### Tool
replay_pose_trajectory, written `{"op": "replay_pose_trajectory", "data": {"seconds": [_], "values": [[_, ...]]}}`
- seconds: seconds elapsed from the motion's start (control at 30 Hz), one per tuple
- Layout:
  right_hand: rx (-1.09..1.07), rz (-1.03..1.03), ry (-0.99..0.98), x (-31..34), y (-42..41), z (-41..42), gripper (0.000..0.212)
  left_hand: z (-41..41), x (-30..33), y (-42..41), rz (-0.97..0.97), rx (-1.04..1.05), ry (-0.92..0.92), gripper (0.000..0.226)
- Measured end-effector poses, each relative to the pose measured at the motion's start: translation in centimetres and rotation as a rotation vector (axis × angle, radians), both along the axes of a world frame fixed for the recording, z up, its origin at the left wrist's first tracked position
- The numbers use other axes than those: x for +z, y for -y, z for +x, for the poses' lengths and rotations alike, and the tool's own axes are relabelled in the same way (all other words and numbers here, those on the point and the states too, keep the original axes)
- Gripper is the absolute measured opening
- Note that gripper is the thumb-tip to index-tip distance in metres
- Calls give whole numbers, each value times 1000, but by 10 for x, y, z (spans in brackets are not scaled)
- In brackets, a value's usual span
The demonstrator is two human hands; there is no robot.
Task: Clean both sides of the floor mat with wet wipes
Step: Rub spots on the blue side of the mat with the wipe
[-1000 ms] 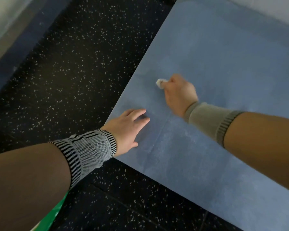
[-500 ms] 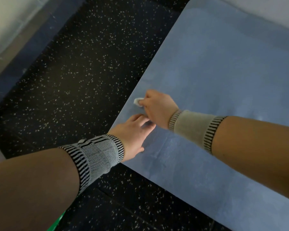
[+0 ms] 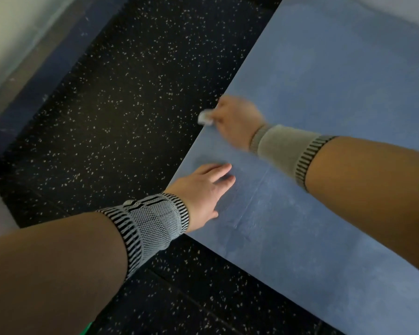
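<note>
Wiping the upper face of the floor mat. The blue mat (image 3: 324, 117) lies flat on a dark speckled floor (image 3: 119, 117), its long axis running from the near corner, by the person's wrists, away toward the far side of the room. The right hand (image 3: 237, 122), blurred by motion, is curled round a small bunched white wipe (image 3: 205, 118) and holds it right at the mat's left long edge. The left hand (image 3: 203, 187) rests flat, fingers straight and spread a little, on the mat just inside the same edge, nearer the near corner; it holds nothing and appears to pin the mat down. The two hands are apart, the right one farther along the edge. The unwiped expanse seems to lie ahead and to the right, so the right hand is the better placed to sweep across it. The underside is not visible.
</note>
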State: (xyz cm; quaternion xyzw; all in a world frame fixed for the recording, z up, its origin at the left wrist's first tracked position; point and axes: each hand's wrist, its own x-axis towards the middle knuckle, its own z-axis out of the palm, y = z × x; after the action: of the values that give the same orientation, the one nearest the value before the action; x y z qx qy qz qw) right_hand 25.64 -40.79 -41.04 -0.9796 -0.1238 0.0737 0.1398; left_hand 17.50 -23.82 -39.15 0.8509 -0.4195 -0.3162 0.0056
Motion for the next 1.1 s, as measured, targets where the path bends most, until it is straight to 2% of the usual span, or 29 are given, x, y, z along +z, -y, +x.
{"op": "replay_pose_trajectory", "data": {"seconds": [0.07, 0.1, 0.13, 0.27, 0.3, 0.37, 0.4, 0.47, 0.53, 0.6, 0.63, 0.67, 0.73, 0.8, 0.87, 0.9, 1.0, 1.03, 1.1], "values": [[-222, -19, 44, -5, 16, 12, 25, 0, -1, -2, 3, 1, 3, 82], [-227, -64, 21, -7, 15, 9, 24, 0, -1, -2, 9, 2, 3, 82], [-197, -38, -16, -7, 9, 2, 22, 0, -1, -1, 19, 3, 1, 82], [245, -77, -87, 6, -27, -37, 32, 1, 9, 4, 97, 1, -30, 80], [256, -96, -84, 9, -21, -34, 34, 1, 14, 5, 123, -18, -52, 78], [110, -136, -96, 12, -8, -21, 37, 7, 28, 7, 164, -45, -94, 68], [-31, -122, -96, 12, -2, -17, 36, 13, 38, 6, 182, -52, -106, 61], [-225, -107, -115, 12, -5, -28, 31, 29, 56, 2, 208, -28, -70, 48], [-137, -61, -157, 13, -38, -55, 26, 45, 65, -11, 217, 97, -1, 39], [-8, 129, -275, 15, -74, -88, 16, 50, 65, -26, 204, 310, 2, 34], [90, 141, -244, 13, -79, -96, 9, 49, 61, -32, 162, 446, -16, 33], [94, 158, -218, 12, -78, -95, 8, 46, 55, -38, 99, 585, -32, 33], [-2, 124, -122, 9, -61, -73, 19, 41, 39, -46, -43, 844, -45, 32], [-253, 140, -22, 8, -44, -53, 30, 34, 24, -53, -145, 1029, -104, 33], [-367, 143, 10, -1, -48, -56, 29, 23, 15, -60, -186, 1076, -163, 32], [-330, 150, -24, -6, -60, -69, 25, 18, 14, -63, -192, 1083, -176, 31], [39, 163, -143, -6, -95, -113, 16, 13, 15, -66, -198, 1087, -181, 31], [102, 162, -171, -3, -95, -114, 13, 14, 15, -65, -203, 1094, -188, 32], [60, 112, -163, -1, -82, -94, 19, 17, 15, -65, -210, 1127, -198, 34]]}}
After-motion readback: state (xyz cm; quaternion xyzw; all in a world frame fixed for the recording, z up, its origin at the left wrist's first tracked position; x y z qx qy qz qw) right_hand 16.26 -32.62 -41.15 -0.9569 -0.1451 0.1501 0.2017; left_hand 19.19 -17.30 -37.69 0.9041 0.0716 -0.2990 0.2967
